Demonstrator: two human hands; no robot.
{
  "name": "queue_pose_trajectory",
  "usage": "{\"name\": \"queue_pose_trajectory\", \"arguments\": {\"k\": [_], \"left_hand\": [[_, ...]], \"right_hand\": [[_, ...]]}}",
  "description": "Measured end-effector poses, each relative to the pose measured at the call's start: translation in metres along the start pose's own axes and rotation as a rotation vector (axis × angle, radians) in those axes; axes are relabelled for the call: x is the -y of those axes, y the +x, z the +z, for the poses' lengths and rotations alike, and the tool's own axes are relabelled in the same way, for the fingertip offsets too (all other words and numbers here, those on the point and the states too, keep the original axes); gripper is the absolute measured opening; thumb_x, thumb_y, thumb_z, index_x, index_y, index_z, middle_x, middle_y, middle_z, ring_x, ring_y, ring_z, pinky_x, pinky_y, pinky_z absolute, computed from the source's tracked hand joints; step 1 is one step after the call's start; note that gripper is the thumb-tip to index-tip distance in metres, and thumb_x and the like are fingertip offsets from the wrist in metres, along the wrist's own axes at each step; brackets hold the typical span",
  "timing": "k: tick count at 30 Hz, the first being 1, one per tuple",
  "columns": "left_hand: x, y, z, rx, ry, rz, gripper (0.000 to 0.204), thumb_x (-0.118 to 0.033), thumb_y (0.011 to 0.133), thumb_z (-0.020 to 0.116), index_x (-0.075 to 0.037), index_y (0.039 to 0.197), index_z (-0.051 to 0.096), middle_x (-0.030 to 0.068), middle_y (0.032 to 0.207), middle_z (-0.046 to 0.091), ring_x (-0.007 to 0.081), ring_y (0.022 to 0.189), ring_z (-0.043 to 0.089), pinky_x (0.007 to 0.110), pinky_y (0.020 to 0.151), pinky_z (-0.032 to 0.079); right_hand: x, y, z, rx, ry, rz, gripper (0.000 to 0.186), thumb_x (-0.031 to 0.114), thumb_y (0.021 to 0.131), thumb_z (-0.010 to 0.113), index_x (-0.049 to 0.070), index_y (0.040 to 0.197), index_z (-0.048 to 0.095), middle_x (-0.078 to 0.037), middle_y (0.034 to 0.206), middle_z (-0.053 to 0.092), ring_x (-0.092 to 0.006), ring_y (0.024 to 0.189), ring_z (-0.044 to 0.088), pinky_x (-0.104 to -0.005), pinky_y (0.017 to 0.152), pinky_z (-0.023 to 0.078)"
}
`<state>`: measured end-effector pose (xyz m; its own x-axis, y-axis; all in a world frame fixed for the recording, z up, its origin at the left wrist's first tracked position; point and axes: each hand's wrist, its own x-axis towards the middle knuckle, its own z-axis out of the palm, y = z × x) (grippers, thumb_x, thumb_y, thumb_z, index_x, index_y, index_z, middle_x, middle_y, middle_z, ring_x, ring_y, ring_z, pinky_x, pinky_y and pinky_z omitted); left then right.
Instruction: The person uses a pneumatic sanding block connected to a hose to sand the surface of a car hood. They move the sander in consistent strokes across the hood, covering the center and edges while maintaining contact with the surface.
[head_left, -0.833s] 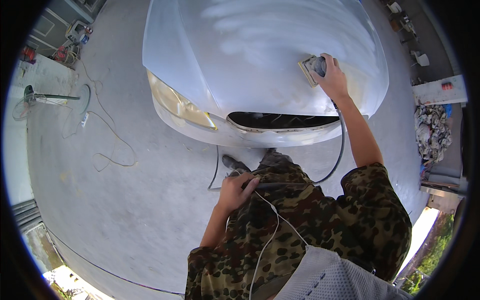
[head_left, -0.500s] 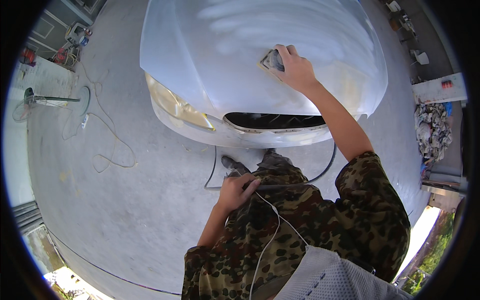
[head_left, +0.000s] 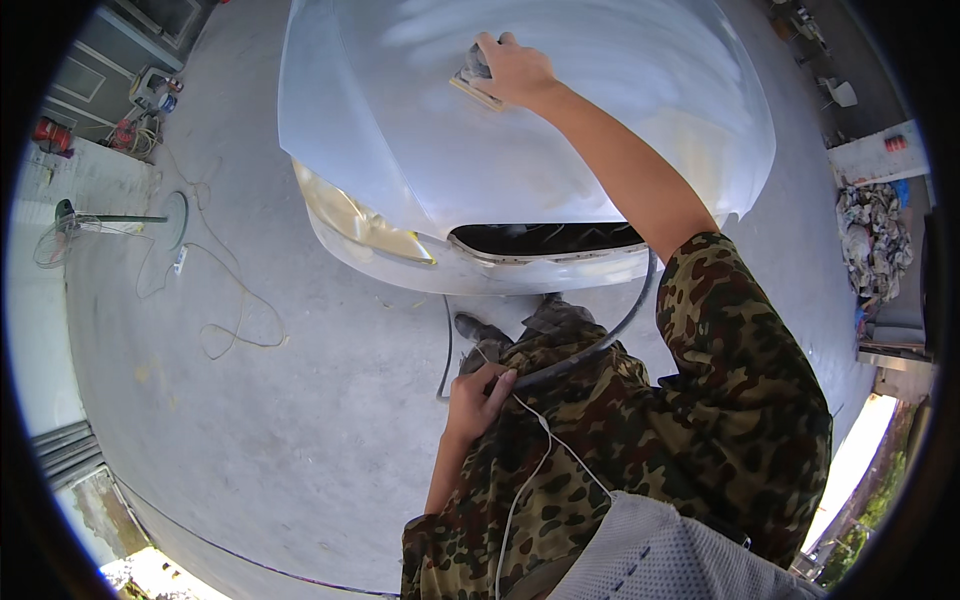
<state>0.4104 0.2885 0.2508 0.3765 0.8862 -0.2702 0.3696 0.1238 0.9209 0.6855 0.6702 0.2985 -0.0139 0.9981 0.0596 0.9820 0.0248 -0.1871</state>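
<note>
My right hand [head_left: 515, 72] is closed over a dark-bodied sander [head_left: 478, 72] with a flat rectangular pad. The pad rests on the car hood [head_left: 400, 150], whose dull grey-white surface carries pale swirling marks. Close to my waist, my left hand [head_left: 480, 400] is curled round a dark hose [head_left: 600, 345]. From there the hose curves up on the right toward the front of the car, and another stretch hangs left of my shoes. Where the hose meets the sander is hidden. A thin white cord [head_left: 545, 430] hangs over my camouflage clothing.
Below the hood are a yellowish headlight [head_left: 350, 215] and a dark grille opening [head_left: 540, 241]. On the left, a fan [head_left: 120, 217] lies on the floor beside a loose cable [head_left: 245, 300]. A crumpled heap of sheeting [head_left: 875, 240] lies at the right.
My right hand and the sander have slid left and farther up the hood. My left hand stays near my waist on the hose, and the view has shifted slightly.
</note>
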Motion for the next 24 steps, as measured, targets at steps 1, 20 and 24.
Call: {"name": "queue_pose_trajectory", "arguments": {"k": [1,20,24], "left_hand": [[0.001,0.000,-0.001,-0.004,0.004,-0.009,0.019,-0.021,0.098,0.071,-0.002,0.094,0.072,0.0142,0.068,0.066,0.0307,0.057,0.062,0.037,0.058,0.048],[0.011,0.050,-0.008,0.285,0.065,0.125,0.025,-0.029,0.099,0.068,-0.005,0.099,0.075,0.0176,0.078,0.071,0.0353,0.070,0.069,0.042,0.067,0.053],[0.008,0.038,0.007,0.280,0.060,0.116,0.025,-0.029,0.099,0.068,-0.005,0.099,0.075,0.0167,0.077,0.070,0.0340,0.068,0.068,0.041,0.065,0.053]], "right_hand": [[-0.018,0.002,-0.005,0.010,-0.009,0.079,0.066,0.046,0.087,0.073,0.017,0.140,0.046,-0.019,0.126,0.061,-0.0408,0.104,0.070,-0.0498,0.084,0.057],[-0.239,-0.155,-0.027,-0.199,-0.060,0.512,0.072,0.044,0.085,0.077,0.011,0.141,0.045,-0.026,0.118,0.065,-0.0445,0.107,0.066,-0.0511,0.094,0.052],[-0.154,-0.132,-0.025,-0.125,-0.031,0.283,0.065,0.041,0.088,0.075,0.014,0.139,0.047,-0.021,0.121,0.061,-0.0434,0.099,0.069,-0.0500,0.086,0.057]]}}
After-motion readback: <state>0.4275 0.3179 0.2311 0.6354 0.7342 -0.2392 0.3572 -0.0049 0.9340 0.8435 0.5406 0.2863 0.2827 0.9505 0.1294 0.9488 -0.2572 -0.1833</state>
